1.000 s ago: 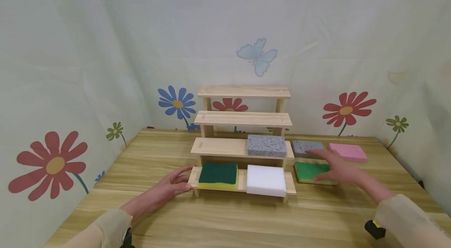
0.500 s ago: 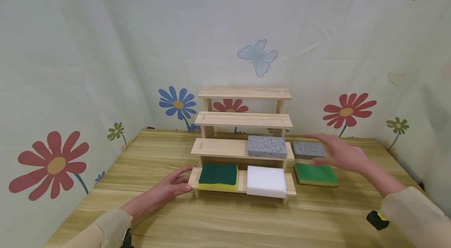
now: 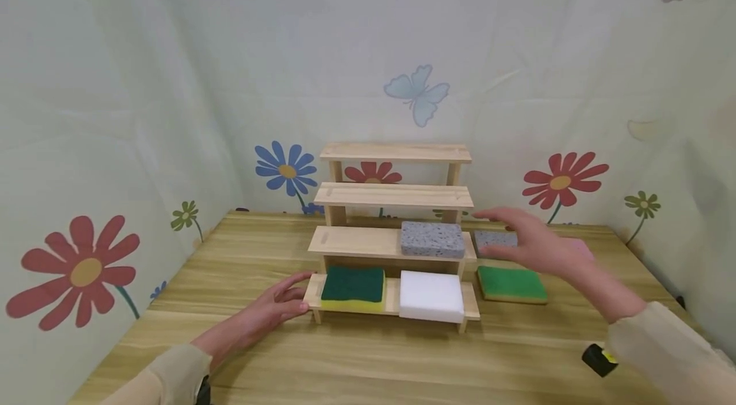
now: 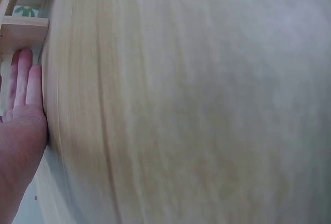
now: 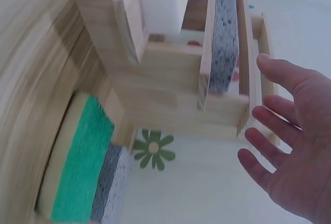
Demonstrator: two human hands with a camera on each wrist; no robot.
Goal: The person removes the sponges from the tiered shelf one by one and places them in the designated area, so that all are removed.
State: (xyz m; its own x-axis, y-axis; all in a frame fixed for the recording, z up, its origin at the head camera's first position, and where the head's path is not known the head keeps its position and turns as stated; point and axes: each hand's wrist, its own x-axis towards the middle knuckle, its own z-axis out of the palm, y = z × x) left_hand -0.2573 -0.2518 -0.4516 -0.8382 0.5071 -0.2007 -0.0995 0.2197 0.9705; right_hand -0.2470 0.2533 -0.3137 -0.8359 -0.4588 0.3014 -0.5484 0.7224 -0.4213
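Note:
A stepped wooden shelf (image 3: 397, 194) stands on the table. On its bottom step lie a dark green and yellow sponge (image 3: 353, 285) and a white sponge (image 3: 431, 295); a speckled grey sponge (image 3: 432, 239) sits at the right of the second step. My left hand (image 3: 264, 312) touches the left end of the bottom step, its fingers straight in the left wrist view (image 4: 26, 94). Beside the shelf's right side my right hand (image 3: 537, 242) hovers with fingers spread and holds nothing. Below it are another grey sponge (image 3: 489, 242) and a green sponge (image 3: 512, 283).
A pink sponge (image 3: 579, 246) lies at the back right, partly behind the right hand. The wooden table (image 3: 368, 366) ends at a flower-printed cloth (image 3: 517, 105) close behind the shelf.
My right hand has lifted from over the green sponge and moved up and left toward the shelf's right side. The left hand stays at the bottom step; the sponges have not moved.

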